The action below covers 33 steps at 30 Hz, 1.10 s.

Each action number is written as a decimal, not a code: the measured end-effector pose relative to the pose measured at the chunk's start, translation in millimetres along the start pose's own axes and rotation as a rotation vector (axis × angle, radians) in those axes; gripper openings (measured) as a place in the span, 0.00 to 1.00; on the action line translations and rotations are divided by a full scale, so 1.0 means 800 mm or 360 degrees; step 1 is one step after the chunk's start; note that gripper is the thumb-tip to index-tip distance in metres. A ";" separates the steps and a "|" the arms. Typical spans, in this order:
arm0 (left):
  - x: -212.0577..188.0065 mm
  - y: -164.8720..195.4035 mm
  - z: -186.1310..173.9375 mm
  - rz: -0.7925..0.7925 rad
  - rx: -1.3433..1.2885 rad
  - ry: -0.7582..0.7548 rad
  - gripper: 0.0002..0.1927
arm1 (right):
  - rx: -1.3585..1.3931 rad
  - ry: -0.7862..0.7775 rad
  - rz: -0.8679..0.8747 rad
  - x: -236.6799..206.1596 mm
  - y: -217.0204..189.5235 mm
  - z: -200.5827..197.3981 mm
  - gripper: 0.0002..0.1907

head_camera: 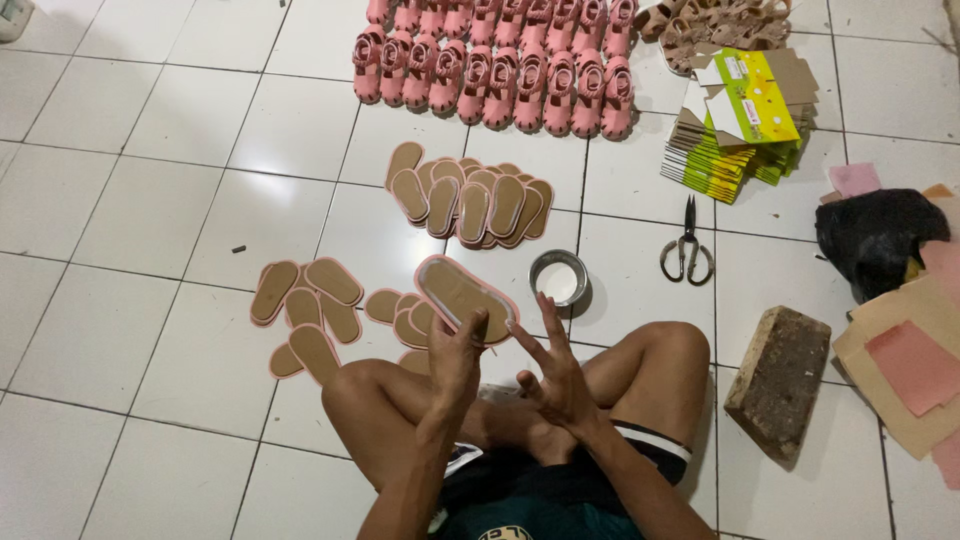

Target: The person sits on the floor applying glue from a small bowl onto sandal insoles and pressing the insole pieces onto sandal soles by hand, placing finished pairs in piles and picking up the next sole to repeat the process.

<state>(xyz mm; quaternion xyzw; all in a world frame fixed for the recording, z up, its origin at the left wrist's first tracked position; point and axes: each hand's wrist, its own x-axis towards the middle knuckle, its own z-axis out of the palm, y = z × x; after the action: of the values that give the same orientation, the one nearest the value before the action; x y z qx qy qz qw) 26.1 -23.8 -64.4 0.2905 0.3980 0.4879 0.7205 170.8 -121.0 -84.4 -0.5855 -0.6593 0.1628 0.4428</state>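
I sit cross-legged on a white tiled floor. My left hand (457,352) holds up a pink-edged insole (462,295) with a tan face that looks glossy. My right hand (553,362) is beside it with fingers spread, holding nothing, its fingertips close to the insole's right end. A small round tin of white glue (558,277) stands just beyond my hands. Loose insoles lie in a pile (470,197) farther out and in a spread (308,312) to my left.
Rows of pink children's sandals (500,75) line the far floor, with beige sandals (712,25) at the top right. Flat yellow-green cartons (745,125), scissors (687,245), a brick (780,378), a black bag (875,240) and cardboard sheets (905,370) lie at right.
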 end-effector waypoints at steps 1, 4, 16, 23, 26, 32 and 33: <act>0.000 -0.006 0.002 0.0030 -0.0100 0.0032 0.15 | 0.0085 -0.0004 0.0043 -0.003 0.000 0.004 0.42; -0.002 -0.023 0.011 0.0130 -0.0378 0.0086 0.15 | 0.0267 0.0048 0.0118 -0.011 0.000 0.016 0.41; -0.009 0.005 -0.023 0.0632 0.1128 0.0229 0.34 | 0.1002 0.0147 0.0747 0.052 0.030 -0.004 0.45; 0.026 0.024 -0.034 0.0168 0.1841 -0.0668 0.28 | 0.0782 -0.0095 0.0780 0.050 0.024 -0.002 0.46; 0.027 0.018 -0.044 0.0074 0.1706 -0.0652 0.23 | 0.0254 0.0161 0.0595 0.062 0.047 0.002 0.48; 0.007 0.025 -0.073 -0.0121 0.1688 -0.0439 0.23 | -0.0769 -0.0401 0.0926 0.095 0.084 -0.015 0.41; 0.004 0.026 -0.075 -0.0143 0.1665 -0.0385 0.23 | -0.0799 -0.0424 0.0918 0.098 0.085 -0.016 0.41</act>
<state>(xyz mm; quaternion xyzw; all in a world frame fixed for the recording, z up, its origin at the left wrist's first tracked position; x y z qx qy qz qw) -34.4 -11.5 -79.8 0.6474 0.5141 0.1561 0.5406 229.7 -35.0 -96.6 -0.8101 -0.5389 0.1887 0.1330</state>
